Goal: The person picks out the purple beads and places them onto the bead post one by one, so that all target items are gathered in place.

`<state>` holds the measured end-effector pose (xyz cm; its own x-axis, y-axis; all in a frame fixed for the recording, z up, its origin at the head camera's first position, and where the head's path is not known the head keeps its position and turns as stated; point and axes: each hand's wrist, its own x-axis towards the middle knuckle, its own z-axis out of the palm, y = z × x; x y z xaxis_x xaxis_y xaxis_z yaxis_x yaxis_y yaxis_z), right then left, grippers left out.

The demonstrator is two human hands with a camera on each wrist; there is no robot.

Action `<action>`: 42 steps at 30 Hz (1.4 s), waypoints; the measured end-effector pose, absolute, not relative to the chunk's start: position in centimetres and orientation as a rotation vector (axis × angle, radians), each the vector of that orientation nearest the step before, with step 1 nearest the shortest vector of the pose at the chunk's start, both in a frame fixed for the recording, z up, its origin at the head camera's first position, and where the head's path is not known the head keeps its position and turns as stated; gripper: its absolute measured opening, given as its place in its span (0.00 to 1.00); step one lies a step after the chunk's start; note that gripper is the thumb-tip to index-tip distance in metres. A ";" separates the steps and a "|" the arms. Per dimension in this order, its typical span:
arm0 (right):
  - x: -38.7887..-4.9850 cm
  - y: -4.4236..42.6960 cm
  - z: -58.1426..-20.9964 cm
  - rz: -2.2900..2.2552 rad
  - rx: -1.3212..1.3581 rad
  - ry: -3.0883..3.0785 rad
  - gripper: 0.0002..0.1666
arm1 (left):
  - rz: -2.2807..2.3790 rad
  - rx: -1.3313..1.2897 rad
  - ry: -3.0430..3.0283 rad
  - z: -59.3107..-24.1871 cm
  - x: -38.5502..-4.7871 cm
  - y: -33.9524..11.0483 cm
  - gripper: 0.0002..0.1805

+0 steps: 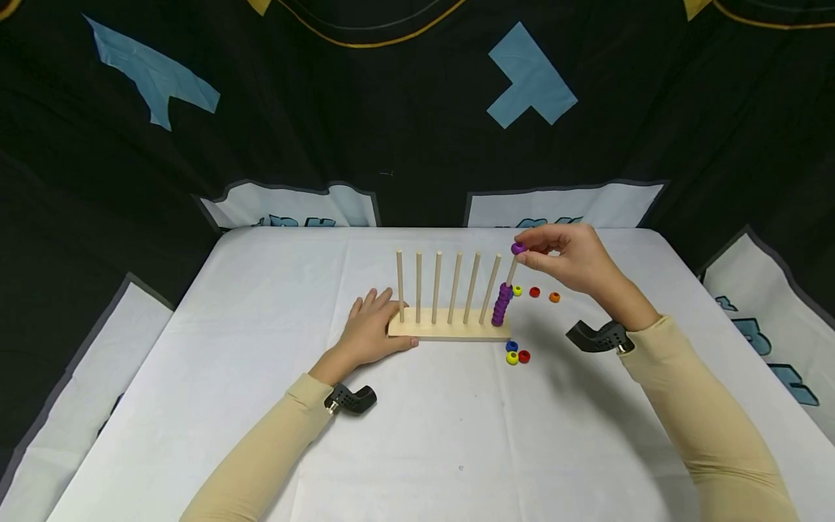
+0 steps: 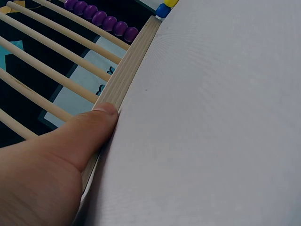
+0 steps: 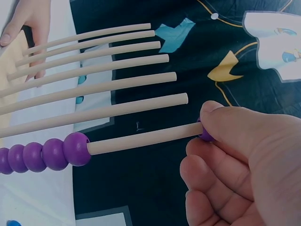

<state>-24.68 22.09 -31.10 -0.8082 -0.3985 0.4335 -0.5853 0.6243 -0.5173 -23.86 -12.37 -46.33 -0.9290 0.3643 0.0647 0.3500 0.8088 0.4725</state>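
Observation:
A wooden peg rack with several upright pegs stands on the table. Between its thumb and fingers my left hand holds the rack's left end, the thumb lying along the front edge of the base. A stack of purple beads fills the lower part of the rightmost peg. At that peg's top, my right hand pinches another purple bead between thumb and index finger. In the right wrist view the tip of the peg meets this bead, which the fingers mostly hide.
Behind the rack's right end lie a yellow bead, a red bead and an orange bead. In front of that end sit a blue bead, a yellow bead and a red bead. White cloth covers the table.

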 end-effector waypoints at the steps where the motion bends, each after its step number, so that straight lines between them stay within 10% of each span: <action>1: -24.7 22.1 -31.1 0.969 0.800 -2.573 0.14 | 0.765 0.587 2.962 -46.3 -23.9 -12.4 0.40; 42: -24.3 22.9 -32.1 1.011 0.793 -2.567 0.12 | 0.763 0.585 2.961 -46.2 -23.9 -12.4 0.40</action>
